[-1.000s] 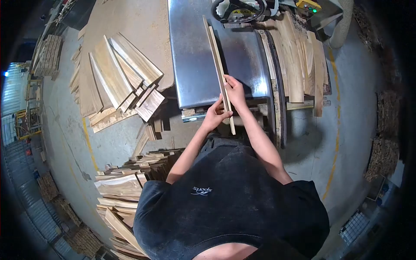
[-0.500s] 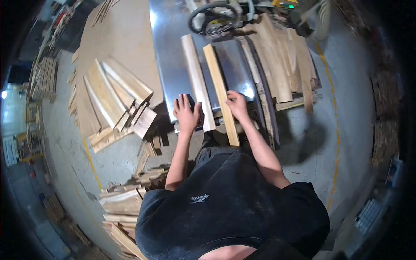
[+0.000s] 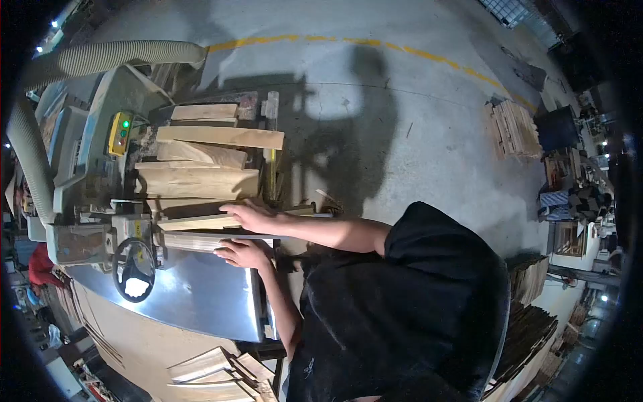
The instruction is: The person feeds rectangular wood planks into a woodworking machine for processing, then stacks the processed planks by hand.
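My right hand (image 3: pixel 249 217) lies over a narrow yellowish wood strip (image 3: pixel 197 223), fingers stretched toward the machine. Below it in the view, my left hand (image 3: pixel 244 253) is open, its fingers slightly spread against the side of a pale wood strip (image 3: pixel 194 240). The two strips lie side by side on a shiny metal machine table (image 3: pixel 207 295). The undersides of both hands are hidden.
A black handwheel (image 3: pixel 133 269) and a yellow switch box (image 3: pixel 120 134) with a green light are on the machine. Several boards (image 3: pixel 201 182) lie beyond my right hand. Cut pieces (image 3: pixel 207 365) sit on a brown sheet (image 3: pixel 144 342). A person in red (image 3: pixel 43 264) is far left.
My head has turned right, so the view has swung round. Both strips now lie nearer the machine head, close together. My right hand has flattened from its pinch near the yellowish strip.
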Demonstrator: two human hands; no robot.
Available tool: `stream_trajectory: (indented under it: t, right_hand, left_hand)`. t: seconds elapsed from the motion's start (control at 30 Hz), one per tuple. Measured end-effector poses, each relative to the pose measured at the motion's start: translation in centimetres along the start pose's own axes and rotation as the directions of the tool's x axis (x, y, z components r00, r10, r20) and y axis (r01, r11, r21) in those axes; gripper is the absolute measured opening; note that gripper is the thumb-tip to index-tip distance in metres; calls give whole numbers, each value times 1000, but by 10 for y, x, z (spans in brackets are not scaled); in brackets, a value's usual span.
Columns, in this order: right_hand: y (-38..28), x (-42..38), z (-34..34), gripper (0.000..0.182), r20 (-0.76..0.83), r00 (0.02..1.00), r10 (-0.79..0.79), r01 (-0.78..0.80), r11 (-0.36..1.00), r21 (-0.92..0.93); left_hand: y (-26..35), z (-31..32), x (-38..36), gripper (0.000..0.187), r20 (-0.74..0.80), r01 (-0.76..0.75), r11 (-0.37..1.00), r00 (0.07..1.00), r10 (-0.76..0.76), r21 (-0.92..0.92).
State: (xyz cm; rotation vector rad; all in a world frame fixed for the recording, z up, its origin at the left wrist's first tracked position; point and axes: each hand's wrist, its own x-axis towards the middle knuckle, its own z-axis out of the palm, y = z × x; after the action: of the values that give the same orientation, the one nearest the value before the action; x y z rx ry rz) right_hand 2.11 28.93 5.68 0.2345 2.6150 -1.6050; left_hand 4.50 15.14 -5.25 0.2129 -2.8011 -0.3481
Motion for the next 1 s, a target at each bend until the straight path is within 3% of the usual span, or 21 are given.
stream_trajectory:
  t: [0.03,0.1,0.17,0.2,0.23,0.3,0.4,0.43,0.5,0.53,0.57,0.63,0.7,0.77,0.83,0.87,0.9,0.93,0.97,1.0]
  right_hand:
    - [19,2,24,37,-190,969,-157,164,986,25]
    - [11,-7,-1,32,-66,989,-134,137,989,56]
    - [29,-5,8,31,-30,983,-179,180,984,15]
    - [37,-6,18,29,-23,977,-211,210,977,-21]
    - [35,-16,26,29,-174,942,-287,284,958,-41]
    - [21,-22,24,31,-165,900,-404,367,905,-213]
    - [27,-17,37,37,-93,932,-349,311,906,-286]
    - [24,-17,38,37,-93,922,-375,320,876,-360]
    - [24,-17,40,38,-50,953,-299,264,899,-348]
    - [26,-18,46,40,-26,967,-252,216,875,-434]
    - [21,-19,40,39,-47,941,-335,275,838,-471]
    - [26,-16,36,40,27,911,-412,363,768,-528]
    - [18,-19,35,35,-8,924,-382,337,826,-452]
    - [18,-15,36,34,-40,870,-491,416,775,-475]
    - [17,-9,40,28,-58,807,-588,484,714,-505]
    - [19,-8,40,26,-49,841,-539,440,734,-518]
    - [24,-8,44,25,-35,880,-474,386,756,-529]
    - [21,-12,44,21,-4,915,-403,321,737,-594]
    - [20,-13,45,20,-7,932,-361,293,767,-571]
    - [42,-1,45,25,43,812,-582,488,637,-597]
  left_hand:
    - [-5,5,10,52,-37,63,998,997,-63,17]
    - [-12,7,33,49,-61,90,995,994,-87,49]
    - [-20,2,55,48,-37,111,991,993,-114,-73]
    - [-25,1,62,50,-91,28,997,995,-34,-71]
    - [-22,-5,72,54,-89,50,994,994,-59,-102]
    - [-46,6,97,57,-28,86,975,995,-94,-205]
    - [-43,0,115,57,-2,107,988,994,-108,-114]
    - [-52,10,114,55,-96,38,987,994,-53,-159]
    - [-68,25,126,55,-97,54,982,993,-72,-179]
    - [-58,5,137,57,-36,98,975,994,-108,-199]
    - [-64,13,142,50,-137,40,988,989,-62,-152]
    - [-62,7,157,52,-115,130,971,981,-155,-200]
    - [-86,14,169,40,-130,111,927,977,-167,-357]
    - [-104,16,173,33,-158,142,635,907,-391,-759]
    - [-135,-18,176,32,2,237,640,938,-346,-731]
    - [-164,-17,177,29,51,232,607,952,-300,-760]
    - [-179,-48,176,28,165,346,525,918,-360,-778]
    - [-221,-49,169,25,-173,72,743,953,-248,-666]
    - [-263,-62,159,23,-173,75,835,965,-199,-545]
    - [-309,-71,149,24,-338,-5,932,932,-126,-362]
